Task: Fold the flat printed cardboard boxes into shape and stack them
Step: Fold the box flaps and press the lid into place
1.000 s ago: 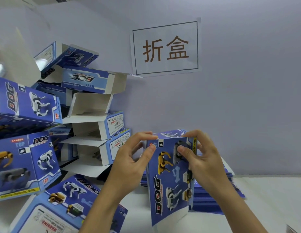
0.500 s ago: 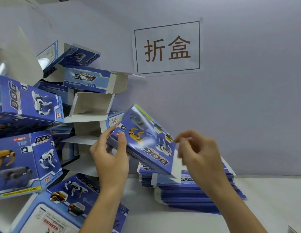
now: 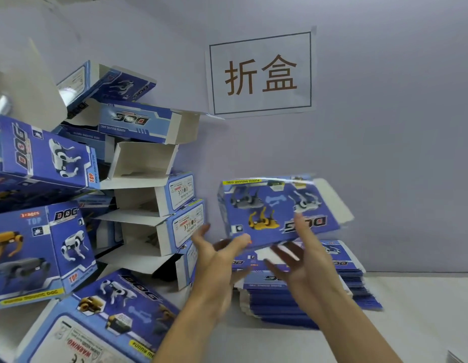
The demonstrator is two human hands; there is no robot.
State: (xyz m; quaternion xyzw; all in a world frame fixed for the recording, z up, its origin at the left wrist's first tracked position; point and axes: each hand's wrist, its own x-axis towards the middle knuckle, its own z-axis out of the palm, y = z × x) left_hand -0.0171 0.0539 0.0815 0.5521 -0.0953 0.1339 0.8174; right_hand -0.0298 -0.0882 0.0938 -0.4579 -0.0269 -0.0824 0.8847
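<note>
A blue printed dog box (image 3: 272, 213), blurred by motion, is in the air above the stack of flat boxes (image 3: 311, 299), upside down with its long side level. My left hand (image 3: 217, 260) is spread under its lower left corner, fingers straight. My right hand (image 3: 303, 260) is also spread, one straight finger lying over the box's front near the lower edge. Neither hand curls round the box. Whether the fingertips touch it I cannot tell.
A leaning pile of folded boxes (image 3: 154, 200) fills the left side, several with open white flaps. More folded boxes (image 3: 42, 247) lie at the front left. A paper sign (image 3: 261, 74) hangs on the wall. White table (image 3: 416, 323) shows at the right.
The box stood upright in both hands, then swung left in my left hand alone. Now it has turned upside down and moved right above the flat stack, with both hands spread beneath it.
</note>
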